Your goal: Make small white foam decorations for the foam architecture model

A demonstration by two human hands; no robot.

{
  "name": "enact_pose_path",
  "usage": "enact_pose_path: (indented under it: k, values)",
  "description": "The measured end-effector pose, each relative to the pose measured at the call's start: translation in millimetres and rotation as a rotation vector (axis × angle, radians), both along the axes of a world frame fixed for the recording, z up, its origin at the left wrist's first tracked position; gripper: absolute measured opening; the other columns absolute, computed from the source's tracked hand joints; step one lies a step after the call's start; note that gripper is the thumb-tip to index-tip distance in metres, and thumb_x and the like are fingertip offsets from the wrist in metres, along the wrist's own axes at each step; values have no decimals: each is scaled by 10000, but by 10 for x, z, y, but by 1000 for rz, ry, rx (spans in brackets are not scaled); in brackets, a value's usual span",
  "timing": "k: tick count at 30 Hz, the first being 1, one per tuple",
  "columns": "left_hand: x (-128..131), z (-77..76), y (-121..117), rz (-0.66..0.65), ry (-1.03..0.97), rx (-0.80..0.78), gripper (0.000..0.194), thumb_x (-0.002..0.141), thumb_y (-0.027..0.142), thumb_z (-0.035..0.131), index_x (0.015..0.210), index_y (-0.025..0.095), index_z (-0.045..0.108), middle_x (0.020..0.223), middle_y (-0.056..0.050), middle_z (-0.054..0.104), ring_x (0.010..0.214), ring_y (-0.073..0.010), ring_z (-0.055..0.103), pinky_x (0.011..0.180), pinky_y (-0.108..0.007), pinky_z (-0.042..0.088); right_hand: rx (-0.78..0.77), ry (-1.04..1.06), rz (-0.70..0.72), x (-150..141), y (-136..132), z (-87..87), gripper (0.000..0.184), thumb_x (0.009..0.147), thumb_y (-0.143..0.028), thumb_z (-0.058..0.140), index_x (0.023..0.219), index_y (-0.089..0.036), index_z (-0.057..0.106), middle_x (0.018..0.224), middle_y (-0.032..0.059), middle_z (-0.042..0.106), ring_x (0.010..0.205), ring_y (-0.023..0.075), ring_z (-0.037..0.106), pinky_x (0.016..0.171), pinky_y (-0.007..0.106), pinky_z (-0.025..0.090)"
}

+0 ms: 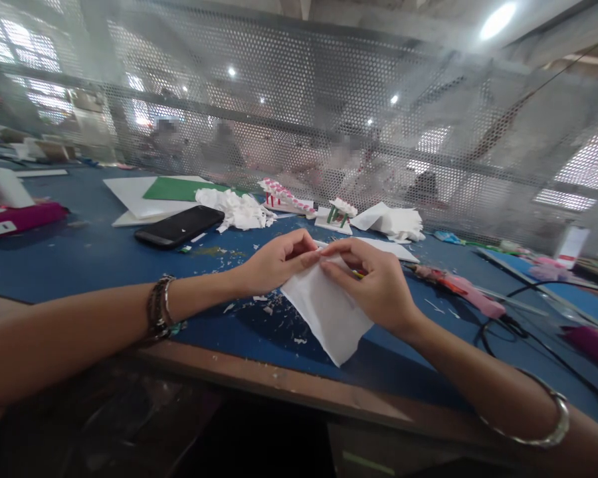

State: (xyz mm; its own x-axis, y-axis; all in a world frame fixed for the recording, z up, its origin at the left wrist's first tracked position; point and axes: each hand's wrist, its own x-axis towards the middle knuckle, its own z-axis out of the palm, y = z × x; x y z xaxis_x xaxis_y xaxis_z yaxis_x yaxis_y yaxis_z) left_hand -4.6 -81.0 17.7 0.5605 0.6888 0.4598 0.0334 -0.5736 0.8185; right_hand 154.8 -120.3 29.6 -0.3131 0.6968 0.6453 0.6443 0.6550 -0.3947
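Around white sheet (pixel 329 315), phone (pixel 179 227), scraps (pixel 300 340), pink tool (pixel 462 292)

I count my 2 hands (pixel 284 262), 1 thin white sheet (pixel 329 312) held. On the surface (pixel 74 255): 1 black phone (pixel 179 227), 1 green sheet (pixel 174 189), 1 pink-handled tool (pixel 461 292), 2 little models (pixel 339 216), 2 crumpled white piles (pixel 236 209).

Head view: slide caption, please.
Left hand and right hand pinch a white sheet over a blue table, with scraps beneath and a pink tool nearby.
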Motion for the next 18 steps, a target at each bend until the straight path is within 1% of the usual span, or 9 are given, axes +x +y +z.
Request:
enact_pose_path:
  k: [2, 4, 7, 10, 12, 15, 18]
  values:
    - [-2, 7, -2, -12, -4, -14, 110, 784, 224, 447, 697, 168, 411, 561, 52, 372, 476, -64, 323, 439, -182, 248, 22, -19, -11, 8, -1, 12, 93, 740, -205, 534, 810, -172, 586, 526, -56, 498, 466, 60, 426, 474, 189, 333]
    - [-3, 11, -3, -9, -2, -14, 104, 786, 220, 443, 701, 166, 416, 571, 48, 376, 485, -66, 329, 449, -180, 262, 54, -45, -6, 18, -5, 29, 88, 745, -203, 534, 803, -178, 594, 617, -27, 588, 516, 71, 493, 502, 193, 359]
    - [-3, 6, -6, -8, -4, 0, 77, 784, 213, 431, 727, 162, 430, 621, 30, 403, 535, -74, 364, 485, -179, 297, 114, -91, -22, 35, -19, 66, 65, 742, -202, 538, 760, -186, 599, 690, -8, 634, 544, 83, 527, 516, 199, 374]
    - [0, -11, -4, -33, -4, 20, 71, 786, 226, 418, 760, 163, 436, 650, 26, 409, 561, -79, 371, 501, -178, 309, 153, -130, -44, 47, -32, 101, 64, 743, -196, 534, 723, -186, 593, 623, -24, 606, 492, 71, 475, 479, 195, 338]
    - [4, -25, 2, -51, -1, 17, 78, 791, 235, 411, 775, 163, 437, 651, 29, 404, 559, -78, 369, 498, -176, 307, 147, -128, -38, 48, -27, 103, 64, 744, -187, 528, 712, -184, 582, 580, -38, 566, 462, 58, 421, 455, 191, 307]
    - [8, -39, 12, -60, -7, 11, 82, 785, 235, 419, 786, 157, 444, 660, 26, 417, 573, -79, 382, 511, -177, 315, 78, -84, -11, 39, -3, 72, 53, 741, -184, 523, 704, -180, 561, 528, -58, 490, 431, 48, 348, 419, 186, 263]
    - [9, -33, 9, -43, -10, 8, 84, 773, 235, 428, 774, 153, 449, 660, 23, 430, 574, -80, 394, 514, -179, 320, 10, -48, -2, 23, 13, 37, 65, 738, -223, 529, 701, -178, 558, 498, -67, 435, 419, 46, 304, 406, 187, 236]
